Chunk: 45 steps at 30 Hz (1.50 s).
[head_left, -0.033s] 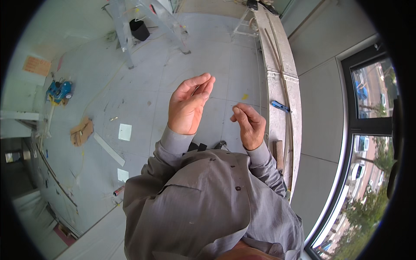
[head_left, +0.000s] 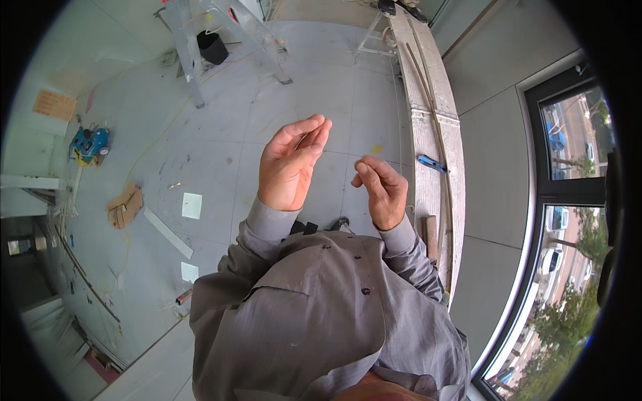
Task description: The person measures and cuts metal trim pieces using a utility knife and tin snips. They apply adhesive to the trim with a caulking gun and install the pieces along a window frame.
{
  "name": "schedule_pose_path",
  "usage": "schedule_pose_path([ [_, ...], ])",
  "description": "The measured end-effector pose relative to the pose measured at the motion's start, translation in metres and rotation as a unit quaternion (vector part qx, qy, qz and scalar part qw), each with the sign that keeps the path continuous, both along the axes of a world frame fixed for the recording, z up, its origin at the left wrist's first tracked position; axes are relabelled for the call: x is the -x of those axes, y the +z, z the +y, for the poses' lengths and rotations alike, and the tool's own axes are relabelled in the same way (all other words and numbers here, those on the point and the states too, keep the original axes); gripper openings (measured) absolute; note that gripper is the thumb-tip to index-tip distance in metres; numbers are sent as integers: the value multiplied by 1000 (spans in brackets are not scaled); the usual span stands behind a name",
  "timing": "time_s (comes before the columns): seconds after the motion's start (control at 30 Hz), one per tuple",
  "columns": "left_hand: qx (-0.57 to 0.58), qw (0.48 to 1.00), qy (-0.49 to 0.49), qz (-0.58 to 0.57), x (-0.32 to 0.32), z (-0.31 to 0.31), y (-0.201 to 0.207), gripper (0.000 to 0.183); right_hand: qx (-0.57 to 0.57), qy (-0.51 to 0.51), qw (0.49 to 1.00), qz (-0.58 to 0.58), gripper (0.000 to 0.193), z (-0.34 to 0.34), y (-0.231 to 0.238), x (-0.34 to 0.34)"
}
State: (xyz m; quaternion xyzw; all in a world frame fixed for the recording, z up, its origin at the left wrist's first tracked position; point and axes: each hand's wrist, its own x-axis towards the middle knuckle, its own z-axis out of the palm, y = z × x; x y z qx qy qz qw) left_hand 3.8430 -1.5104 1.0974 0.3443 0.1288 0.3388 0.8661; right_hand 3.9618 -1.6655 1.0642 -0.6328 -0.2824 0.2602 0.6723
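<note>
Both my hands are raised in front of my grey shirt, over the pale floor. My left hand (head_left: 289,167) has its palm turned inward, with fingers stretched and slightly cupped and nothing in it. To its right, a small gap away, my right hand (head_left: 386,192) has curled fingers with the thumb close to the index finger; no object shows between them. The two hands do not touch each other. Nearest to my right hand is a long whitish plank (head_left: 428,134), which bears a blue utility knife (head_left: 433,163) and a short brown block (head_left: 431,238).
A stepladder (head_left: 190,63) stands at the far left beside a black bucket (head_left: 212,48). On the floor lie a brown cardboard piece (head_left: 126,206), a pale strip (head_left: 167,232), white squares (head_left: 192,206) and a blue machine (head_left: 90,143). A dark-framed window (head_left: 552,190) is on the right.
</note>
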Motion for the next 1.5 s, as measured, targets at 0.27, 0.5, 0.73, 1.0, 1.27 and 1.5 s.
schedule_pose_path([
  [0.27,1,1000,-13,10,40,35,-11,39,-91,73,992,45,30,79,12,46],
  [0.5,25,998,-56,-2,86,67,-19,39,-63,126,990,-31,38,123,5,86],
  [0.73,44,997,-62,-13,139,97,-29,40,-86,135,987,-18,25,157,-15,129],
  [1.0,85,996,28,-13,201,120,-29,33,-100,178,945,-254,11,200,-15,170],
  [1.27,102,986,128,15,249,113,-36,30,-128,307,882,-333,13,227,-32,189],
  [1.5,105,945,205,230,299,72,-113,25,-60,395,869,-290,27,223,-54,144],
])
